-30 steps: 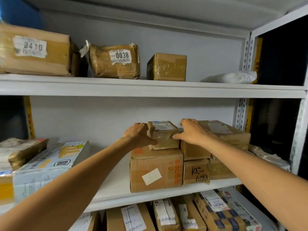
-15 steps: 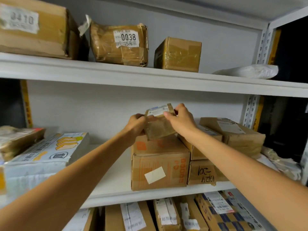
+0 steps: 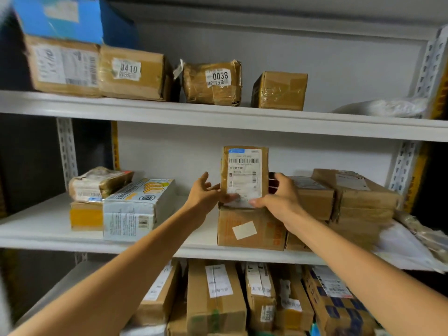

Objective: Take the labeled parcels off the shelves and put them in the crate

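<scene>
A small brown parcel point(image 3: 244, 174) stands upright above the middle shelf point(image 3: 169, 248), its white barcode label facing me. My right hand point(image 3: 282, 198) grips its right side and lower edge, thumb across the front. My left hand point(image 3: 206, 192) is at its lower left corner with fingers spread and loose, the thumb touching the bottom of the label. Directly beneath it sits a larger carton point(image 3: 251, 227) with a blank white sticker. No crate is in view.
Stacked cartons point(image 3: 363, 197) stand right of my hands, and a printed box point(image 3: 138, 209) and wrapped parcels point(image 3: 97, 183) on the left. The top shelf holds parcels numbered 0410 point(image 3: 133, 71) and 0038 point(image 3: 213, 82) and a taped box point(image 3: 280, 90). Several labeled boxes point(image 3: 218, 294) fill the bottom shelf.
The small parcel was lifted off the carton and turned upright so its label faces me. My left hand's fingers have loosened from it. My view has shifted left.
</scene>
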The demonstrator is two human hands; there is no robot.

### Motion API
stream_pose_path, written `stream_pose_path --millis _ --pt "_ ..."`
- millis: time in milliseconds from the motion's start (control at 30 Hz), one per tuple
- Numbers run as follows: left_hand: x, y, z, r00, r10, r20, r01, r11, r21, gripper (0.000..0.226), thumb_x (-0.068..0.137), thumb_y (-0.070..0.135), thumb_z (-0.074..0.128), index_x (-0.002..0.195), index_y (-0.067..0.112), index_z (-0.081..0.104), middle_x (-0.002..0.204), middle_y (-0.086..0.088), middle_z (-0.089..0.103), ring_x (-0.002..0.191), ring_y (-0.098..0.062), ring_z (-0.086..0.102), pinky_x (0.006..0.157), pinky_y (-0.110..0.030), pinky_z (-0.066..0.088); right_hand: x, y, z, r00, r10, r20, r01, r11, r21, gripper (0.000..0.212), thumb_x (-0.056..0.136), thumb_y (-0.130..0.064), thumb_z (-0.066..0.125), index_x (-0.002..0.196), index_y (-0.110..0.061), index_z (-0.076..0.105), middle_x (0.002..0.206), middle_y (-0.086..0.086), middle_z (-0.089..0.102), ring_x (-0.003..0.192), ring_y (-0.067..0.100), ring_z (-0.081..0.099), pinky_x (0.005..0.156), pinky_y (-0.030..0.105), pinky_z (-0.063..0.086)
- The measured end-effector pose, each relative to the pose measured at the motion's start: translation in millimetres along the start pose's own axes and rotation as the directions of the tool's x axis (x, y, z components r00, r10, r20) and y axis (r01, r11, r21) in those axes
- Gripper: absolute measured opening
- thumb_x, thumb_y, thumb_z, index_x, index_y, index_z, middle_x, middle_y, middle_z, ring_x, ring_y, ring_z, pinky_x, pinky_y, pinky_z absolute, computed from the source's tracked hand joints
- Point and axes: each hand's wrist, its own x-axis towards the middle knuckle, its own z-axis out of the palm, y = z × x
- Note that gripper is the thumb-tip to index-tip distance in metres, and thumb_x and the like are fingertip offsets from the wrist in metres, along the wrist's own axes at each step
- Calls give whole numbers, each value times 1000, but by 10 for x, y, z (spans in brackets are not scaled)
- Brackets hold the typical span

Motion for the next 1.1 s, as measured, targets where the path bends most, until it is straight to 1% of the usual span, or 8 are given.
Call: stream_pose_path --millis 133,267,433,600,733,900,1000,1100 --pt "-215 6 -103 977 99 188 -99 995 -10 95 62 -23 69 144 11 37 137 -15 51 127 -34 50 92 -50 53 -183 72 -88 998 -17 -68 27 988 150 67 52 12 84 103 -18 52 102 -7 66 98 10 62 69 22 52" --pt "-339 -1 -148 963 230 143 -249 959 137 84 53 -20 78 125 13 51 119 -4 62 116 -23 58 80 -34 59 -230 78 -102 998 -8 -59 25 957 288 61 51 17 79 93 -20 54 88 -10 69 83 2 64 55 14 50" --pt "-501 -31 -168 895 427 127 -444 877 184 81 52 1 90 117 25 48 116 0 60 109 -13 59 71 -23 56 -265 71 -87 997 72 15 -70 872 484 37 60 21 56 86 -6 56 94 9 72 97 26 64 81 41 54" --pt "-667 -71 -137 847 511 150 -532 800 277 74 57 19 92 119 28 53 117 -1 61 108 -14 60 69 -21 57 -332 32 -25 977 202 74 -205 763 613 23 73 14 40 72 -8 47 92 11 63 104 31 55 95 46 45" --pt "-662 -8 -275 897 424 129 -436 895 93 74 54 27 87 122 24 59 118 -2 62 102 -10 64 67 -23 57 -434 -46 1 991 137 15 -125 849 514 20 75 3 59 87 -10 53 100 9 67 100 25 61 86 45 50" --pt "-572 107 -449 991 67 115 -61 997 -56 50 73 55 64 110 22 65 115 -13 64 93 -22 65 65 -30 52 -504 -212 15 991 -128 -31 130 914 383 12 75 -30 78 84 -22 74 80 -11 75 73 -3 67 58 7 46" --pt "-516 181 -521 989 10 147 -5 999 -33 73 73 78 48 108 17 68 89 -5 62 79 -15 54 66 -27 39 -479 -287 27 997 -81 -8 79 938 338 45 66 -55 75 82 -14 76 85 -1 75 86 8 67 76 18 48" --pt "-476 236 -574 976 49 211 -70 993 94 64 72 78 48 88 21 74 73 1 59 68 -11 50 65 -26 36 -441 -299 96 998 -64 0 61 950 307 37 75 -52 72 88 -17 76 89 0 75 90 16 69 86 31 54"
